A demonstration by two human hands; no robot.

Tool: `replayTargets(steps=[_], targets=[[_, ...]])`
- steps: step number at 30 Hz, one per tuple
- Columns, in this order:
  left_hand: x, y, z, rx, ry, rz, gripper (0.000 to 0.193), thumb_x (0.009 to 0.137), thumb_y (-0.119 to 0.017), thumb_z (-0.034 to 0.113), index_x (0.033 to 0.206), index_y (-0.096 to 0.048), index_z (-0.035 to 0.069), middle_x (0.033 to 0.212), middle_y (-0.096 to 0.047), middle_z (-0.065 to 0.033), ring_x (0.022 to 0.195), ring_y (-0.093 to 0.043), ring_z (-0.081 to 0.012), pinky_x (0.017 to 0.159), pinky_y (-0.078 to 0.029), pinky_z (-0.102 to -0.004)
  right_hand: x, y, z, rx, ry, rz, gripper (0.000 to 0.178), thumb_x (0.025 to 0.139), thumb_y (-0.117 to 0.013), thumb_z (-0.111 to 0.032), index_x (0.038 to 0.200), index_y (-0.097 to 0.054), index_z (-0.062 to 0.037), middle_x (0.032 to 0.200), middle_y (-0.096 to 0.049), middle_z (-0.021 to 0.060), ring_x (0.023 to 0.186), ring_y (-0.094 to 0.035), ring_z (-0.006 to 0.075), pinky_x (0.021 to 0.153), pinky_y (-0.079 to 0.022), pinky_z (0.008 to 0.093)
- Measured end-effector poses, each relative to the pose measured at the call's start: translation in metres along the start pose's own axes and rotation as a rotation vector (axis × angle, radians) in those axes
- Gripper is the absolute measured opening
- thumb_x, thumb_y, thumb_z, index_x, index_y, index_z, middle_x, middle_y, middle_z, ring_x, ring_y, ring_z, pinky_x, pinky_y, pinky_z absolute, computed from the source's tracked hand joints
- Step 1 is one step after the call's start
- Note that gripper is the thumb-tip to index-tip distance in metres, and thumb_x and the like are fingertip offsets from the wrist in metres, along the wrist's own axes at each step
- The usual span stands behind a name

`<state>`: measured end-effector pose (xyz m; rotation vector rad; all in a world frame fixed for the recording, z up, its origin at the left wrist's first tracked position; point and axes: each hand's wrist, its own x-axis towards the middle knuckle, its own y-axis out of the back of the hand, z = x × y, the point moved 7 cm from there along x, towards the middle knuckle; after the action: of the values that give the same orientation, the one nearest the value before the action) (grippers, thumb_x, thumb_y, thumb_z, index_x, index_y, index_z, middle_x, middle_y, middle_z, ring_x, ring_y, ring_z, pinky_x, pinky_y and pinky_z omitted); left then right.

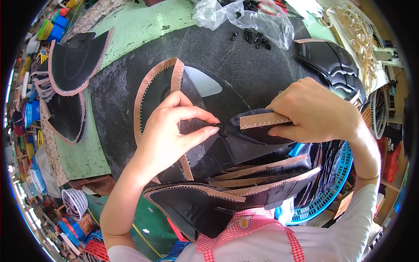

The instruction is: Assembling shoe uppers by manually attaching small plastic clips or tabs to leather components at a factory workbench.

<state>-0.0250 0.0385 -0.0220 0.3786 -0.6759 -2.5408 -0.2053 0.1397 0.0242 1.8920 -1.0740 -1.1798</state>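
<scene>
My left hand (172, 124) is closed in a pinch, thumb and forefinger on a small black piece (222, 130) too dark to make out fully. To its right, my right hand (316, 111) grips a black shoe upper (257, 133) with a tan, zigzag-stitched edge, thumb on the near side. Under my left hand lies another black upper (152, 102) with the same tan edging, spread on the dark work mat (118, 91). A pale grey shape (203, 83) shows beside it. More stitched uppers (279, 187) are bunched against my checked apron (246, 222).
Finished-looking black pieces (78, 61) lie at the left, others (329, 63) at the right. Small black clips (257, 39) sit by a clear plastic bag (244, 17) at the back. Tan strips (358, 39) are heaped far right; a blue basket (336, 192) holds more pieces.
</scene>
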Motion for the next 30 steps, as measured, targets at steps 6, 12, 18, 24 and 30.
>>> replayTargets(steps=[6, 12, 18, 24, 30], targets=[[0.002, -0.002, 0.0, 0.009, -0.01, -0.006, 0.024, 0.08, -0.088, 0.011, 0.103, -0.082, 0.009, 0.091, -0.048, 0.0011, 0.087, -0.053, -0.0118, 0.079, -0.044, -0.0259, 0.005, 0.001, -0.003, -0.033, -0.003, -0.006, 0.026, 0.085, -0.073, -0.026, 0.082, -0.073, 0.0, 0.075, -0.069, 0.019, 0.08, -0.068, 0.0409, 0.074, -0.054, 0.0482], [0.003, -0.002, -0.001, 0.01, 0.0, 0.006, 0.025, 0.078, -0.089, 0.011, 0.101, -0.081, 0.006, 0.092, -0.049, 0.0011, 0.086, -0.053, -0.0114, 0.078, -0.044, -0.026, 0.011, 0.003, -0.005, 0.009, -0.005, 0.049, 0.025, 0.085, -0.073, -0.025, 0.082, -0.073, -0.0001, 0.076, -0.069, 0.0188, 0.08, -0.068, 0.0413, 0.075, -0.055, 0.0484], [0.004, -0.002, 0.001, 0.035, -0.024, 0.016, 0.024, 0.078, -0.089, 0.01, 0.1, -0.08, 0.005, 0.092, -0.05, 0.0019, 0.086, -0.052, -0.0094, 0.075, -0.044, -0.0255, 0.011, 0.002, -0.004, 0.024, -0.004, 0.039, 0.026, 0.085, -0.073, -0.026, 0.083, -0.073, -0.0001, 0.077, -0.07, 0.019, 0.081, -0.069, 0.0415, 0.075, -0.055, 0.0485], [0.008, -0.006, -0.008, -0.077, 0.043, 0.004, 0.017, 0.082, -0.087, 0.006, 0.098, -0.081, 0.004, 0.093, -0.05, 0.0032, 0.084, -0.05, -0.006, 0.069, -0.042, -0.0223, 0.012, 0.002, -0.001, 0.017, -0.017, 0.007, 0.027, 0.085, -0.074, -0.027, 0.085, -0.073, 0.0002, 0.08, -0.071, 0.0199, 0.082, -0.069, 0.0418, 0.077, -0.055, 0.049], [0.011, -0.003, -0.003, 0.001, 0.017, 0.09, 0.016, 0.082, -0.086, 0.021, 0.093, -0.082, 0.01, 0.084, -0.057, -0.0019, 0.072, -0.057, -0.0128, 0.065, -0.047, -0.0308, 0.017, 0.002, 0.002, -0.002, -0.082, -0.116, 0.028, 0.081, -0.078, -0.026, 0.092, -0.073, -0.0014, 0.089, -0.071, 0.0174, 0.087, -0.069, 0.0396, 0.079, -0.055, 0.0478]])
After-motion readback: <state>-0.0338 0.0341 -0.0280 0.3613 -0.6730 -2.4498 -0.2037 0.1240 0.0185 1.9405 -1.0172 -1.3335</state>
